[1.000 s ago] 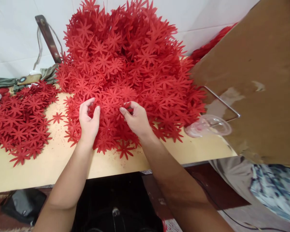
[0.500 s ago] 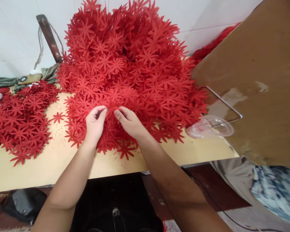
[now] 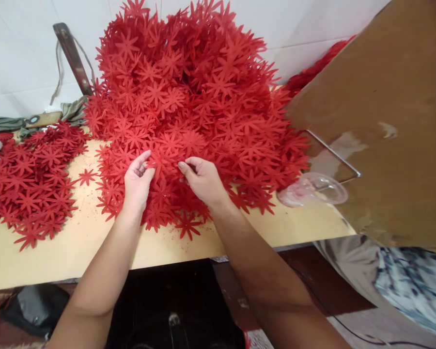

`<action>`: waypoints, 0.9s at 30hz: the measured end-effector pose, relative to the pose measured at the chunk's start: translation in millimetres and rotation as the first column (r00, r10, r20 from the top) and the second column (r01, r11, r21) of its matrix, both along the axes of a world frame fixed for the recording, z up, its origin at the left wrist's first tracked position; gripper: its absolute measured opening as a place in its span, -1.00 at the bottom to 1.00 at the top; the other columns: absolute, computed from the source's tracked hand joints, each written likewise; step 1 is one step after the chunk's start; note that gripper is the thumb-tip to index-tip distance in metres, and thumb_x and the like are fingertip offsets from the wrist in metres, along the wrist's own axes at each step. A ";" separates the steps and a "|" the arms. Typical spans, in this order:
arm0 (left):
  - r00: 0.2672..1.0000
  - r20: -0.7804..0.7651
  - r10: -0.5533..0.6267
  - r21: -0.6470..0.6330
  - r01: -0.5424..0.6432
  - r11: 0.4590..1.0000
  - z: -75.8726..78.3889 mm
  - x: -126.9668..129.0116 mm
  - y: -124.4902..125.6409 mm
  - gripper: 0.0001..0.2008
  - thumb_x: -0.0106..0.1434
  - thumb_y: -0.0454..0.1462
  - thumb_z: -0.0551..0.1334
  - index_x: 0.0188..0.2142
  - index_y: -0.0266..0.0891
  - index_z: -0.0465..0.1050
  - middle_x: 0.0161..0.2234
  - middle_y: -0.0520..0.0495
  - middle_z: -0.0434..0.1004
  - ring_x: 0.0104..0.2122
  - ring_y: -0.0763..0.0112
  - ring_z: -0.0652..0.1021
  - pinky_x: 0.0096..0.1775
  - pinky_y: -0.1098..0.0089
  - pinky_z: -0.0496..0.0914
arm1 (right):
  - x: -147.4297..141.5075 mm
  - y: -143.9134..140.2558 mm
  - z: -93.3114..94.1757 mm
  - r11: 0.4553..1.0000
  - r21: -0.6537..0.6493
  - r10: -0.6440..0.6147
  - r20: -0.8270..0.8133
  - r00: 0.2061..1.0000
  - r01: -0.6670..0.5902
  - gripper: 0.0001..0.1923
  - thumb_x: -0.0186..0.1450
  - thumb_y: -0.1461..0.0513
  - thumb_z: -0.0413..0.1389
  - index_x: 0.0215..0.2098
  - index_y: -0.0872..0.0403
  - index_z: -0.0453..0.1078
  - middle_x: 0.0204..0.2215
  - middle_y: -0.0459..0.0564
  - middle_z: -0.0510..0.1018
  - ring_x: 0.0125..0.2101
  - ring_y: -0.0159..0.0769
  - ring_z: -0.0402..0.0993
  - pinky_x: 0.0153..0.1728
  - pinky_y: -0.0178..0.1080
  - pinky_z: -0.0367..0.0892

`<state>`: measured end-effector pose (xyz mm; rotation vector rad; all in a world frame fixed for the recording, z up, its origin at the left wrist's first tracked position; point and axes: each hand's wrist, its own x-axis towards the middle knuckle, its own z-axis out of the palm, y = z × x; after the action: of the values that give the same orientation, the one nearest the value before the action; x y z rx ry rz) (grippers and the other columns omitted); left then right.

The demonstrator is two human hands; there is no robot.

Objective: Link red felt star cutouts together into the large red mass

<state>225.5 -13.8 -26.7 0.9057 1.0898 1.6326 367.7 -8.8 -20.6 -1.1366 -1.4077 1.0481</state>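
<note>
Both hands (image 3: 170, 177) — pinching red flower cutout (image 3: 166, 162)

1. The big heap of red flower cut-outs (image 3: 196, 92) is a tall mound of flat, many-petalled star shapes, loosely stacked and overlapping, rising against the white wall at the back of the bench.
2. Its front edge spills to near the bench's front edge, with single flowers lying flat there.
3. One red flower (image 3: 163, 162) at the heap's front lies between the fingertips of both hands; it seems pinched, though the petals blend into the pile.
</note>
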 end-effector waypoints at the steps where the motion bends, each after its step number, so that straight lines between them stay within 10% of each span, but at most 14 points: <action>1: 1.000 0.001 -0.001 0.002 0.001 1.000 0.3 0.0 -0.4 -0.59 -0.13 -0.28 0.40 -0.22 -0.21 0.47 -0.36 0.04 0.55 -0.40 0.57 0.50 -0.22 0.48 0.38 | 0.6 0.0 1.4 1.000 0.001 -0.018 -0.001 1.000 0.018 -0.58 0.09 -0.08 0.13 -0.60 0.06 0.22 -0.72 -0.21 0.15 -0.67 -0.51 0.05 -0.64 -0.34 0.08; 7: 1.000 -0.003 -0.002 -0.068 0.002 0.998 3.2 1.6 -3.7 -0.81 -0.10 -0.26 0.39 -0.48 -0.26 0.44 -0.53 0.12 0.43 -0.54 0.63 0.38 -0.38 0.53 0.31 | 10.3 2.3 8.3 0.993 0.082 -0.085 -0.009 0.996 0.086 -0.53 0.10 -0.10 0.13 -0.66 0.07 0.14 -0.73 -0.23 0.05 -0.66 -0.54 -0.04 -0.63 -0.35 -0.01; 14: 0.990 -0.129 -0.054 -0.031 0.051 0.998 3.1 3.0 -6.5 -0.83 0.00 -0.23 0.35 -0.50 -0.26 0.42 -0.57 0.13 0.39 -0.56 0.64 0.33 -0.40 0.55 0.28 | 8.7 2.5 16.6 0.990 0.076 0.125 -0.055 0.991 -0.120 -0.68 0.05 0.16 0.22 -0.22 0.08 0.38 -0.31 -0.05 0.51 -0.33 -0.40 0.41 -0.23 -0.27 0.34; 19: 0.962 -0.252 -0.108 0.006 0.113 0.994 3.9 2.7 -7.7 -0.85 -0.01 -0.24 0.34 -0.48 -0.27 0.44 -0.51 0.09 0.45 -0.49 0.59 0.40 -0.32 0.52 0.32 | -3.0 5.5 19.6 0.967 0.009 0.253 -0.008 0.967 -0.253 -0.84 0.05 0.20 0.19 -0.44 0.11 0.36 -0.48 -0.09 0.48 -0.41 -0.38 0.40 -0.29 -0.26 0.36; 27: 0.902 -0.372 0.217 0.148 -0.173 0.974 -1.9 -13.3 3.9 -0.78 0.08 -0.29 0.26 -0.23 -0.25 0.46 -0.30 -0.04 0.49 -0.34 0.52 0.46 -0.21 0.47 0.36 | 8.2 19.0 11.1 0.995 0.093 -0.009 -0.132 0.991 0.021 -0.86 0.11 0.27 0.12 -0.32 0.07 0.35 -0.37 -0.08 0.51 -0.36 -0.39 0.42 -0.21 -0.24 0.36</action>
<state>212.1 -9.9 -28.6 1.2656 1.4073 1.7350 375.9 10.2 -9.5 -0.9911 -1.3283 1.0165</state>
